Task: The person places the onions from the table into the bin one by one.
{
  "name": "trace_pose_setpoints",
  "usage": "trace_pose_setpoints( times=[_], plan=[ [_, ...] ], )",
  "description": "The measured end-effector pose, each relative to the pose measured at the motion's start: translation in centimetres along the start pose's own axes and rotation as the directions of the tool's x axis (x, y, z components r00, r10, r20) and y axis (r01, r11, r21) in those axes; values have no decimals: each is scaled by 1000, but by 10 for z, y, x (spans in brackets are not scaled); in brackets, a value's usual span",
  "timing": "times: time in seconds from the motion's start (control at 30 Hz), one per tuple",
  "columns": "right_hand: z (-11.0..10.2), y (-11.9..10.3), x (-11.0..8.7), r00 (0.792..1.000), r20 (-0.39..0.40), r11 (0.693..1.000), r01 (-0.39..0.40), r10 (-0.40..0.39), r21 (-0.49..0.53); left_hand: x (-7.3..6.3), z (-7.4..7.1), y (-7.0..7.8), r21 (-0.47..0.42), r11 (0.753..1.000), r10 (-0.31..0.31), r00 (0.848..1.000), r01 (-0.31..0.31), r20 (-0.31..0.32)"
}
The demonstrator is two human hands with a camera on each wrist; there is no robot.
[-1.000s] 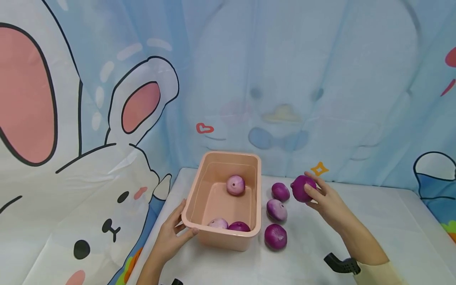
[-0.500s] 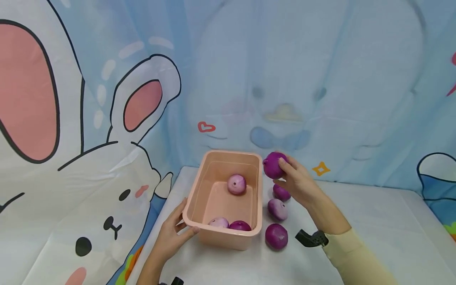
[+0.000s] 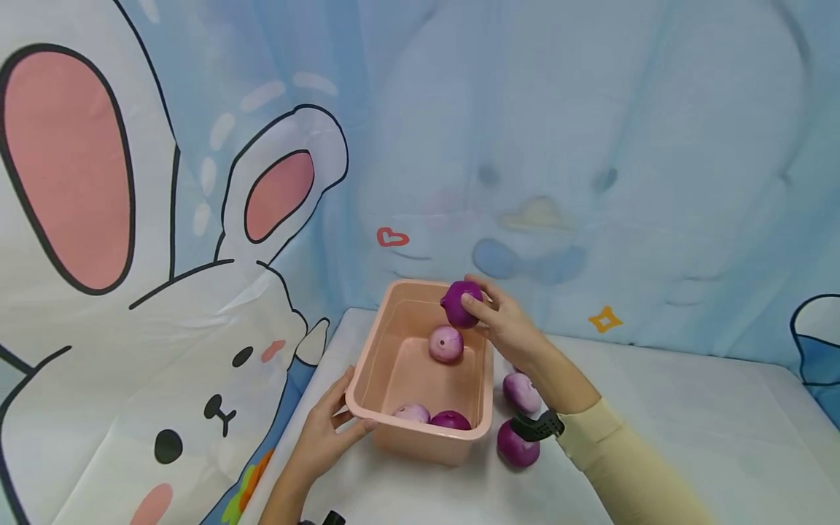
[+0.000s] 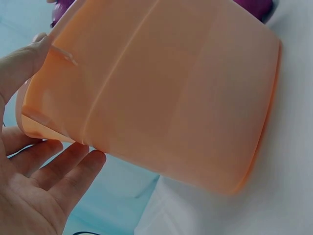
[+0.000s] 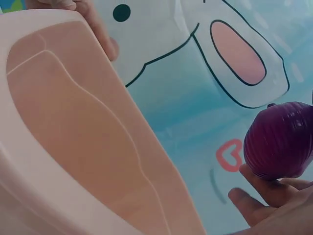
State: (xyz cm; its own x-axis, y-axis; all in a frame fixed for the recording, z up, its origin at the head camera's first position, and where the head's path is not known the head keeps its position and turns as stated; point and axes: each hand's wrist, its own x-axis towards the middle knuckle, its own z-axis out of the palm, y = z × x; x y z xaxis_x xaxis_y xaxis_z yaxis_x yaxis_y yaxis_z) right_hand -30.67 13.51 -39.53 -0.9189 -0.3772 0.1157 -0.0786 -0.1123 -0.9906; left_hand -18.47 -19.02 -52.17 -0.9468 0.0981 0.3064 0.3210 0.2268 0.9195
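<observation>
My right hand (image 3: 508,324) grips a dark red onion (image 3: 461,305) above the far right part of a pink plastic bin (image 3: 420,430). In the right wrist view the onion (image 5: 279,139) is apart from the bin's rim (image 5: 105,54), with fingertips beneath it. My left hand (image 3: 328,430) holds the bin's near left corner, its thumb on the front side and its fingers on the left side, as the left wrist view also shows. Inside the bin lie a pale onion (image 3: 446,344) towards the back, and another pale onion (image 3: 411,413) beside a dark one (image 3: 450,420) at the front.
Right of the bin, a pale onion (image 3: 521,392) and a dark onion (image 3: 518,445) lie on the white tabletop (image 3: 669,408); my right forearm mostly hides a further onion behind them. A blue cartoon curtain (image 3: 630,146) stands behind and at the left.
My right hand has carried the dark onion leftward, from right of the loose onions to over the bin. The left hand keeps its hold on the corner. The head view has shifted slightly.
</observation>
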Motion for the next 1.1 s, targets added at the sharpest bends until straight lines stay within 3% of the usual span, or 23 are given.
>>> trace_pose_setpoints(
  times=[0.23, 0.47, 0.77, 1.1],
  plan=[
    [-3, 1, -5, 1000, 19, 993, 0, 2, -122, 0, 1, 1, 4, 1000, 3, 1000, -3, 2],
    [-19, 1, -12, 1000, 23, 994, 17, -14, -108, 1, 0, 2, -2, 1000, -3, 1000, 3, 9],
    [-37, 3, -25, 999, -28, 991, -38, 35, -129, 1, 0, 2, 5, 1000, -3, 1000, 3, 2],
    [-52, 13, -46, 999, -50, 969, -18, 6, -246, 1, 1, 0, 6, 1000, -12, 1000, 12, 5]
  ],
)
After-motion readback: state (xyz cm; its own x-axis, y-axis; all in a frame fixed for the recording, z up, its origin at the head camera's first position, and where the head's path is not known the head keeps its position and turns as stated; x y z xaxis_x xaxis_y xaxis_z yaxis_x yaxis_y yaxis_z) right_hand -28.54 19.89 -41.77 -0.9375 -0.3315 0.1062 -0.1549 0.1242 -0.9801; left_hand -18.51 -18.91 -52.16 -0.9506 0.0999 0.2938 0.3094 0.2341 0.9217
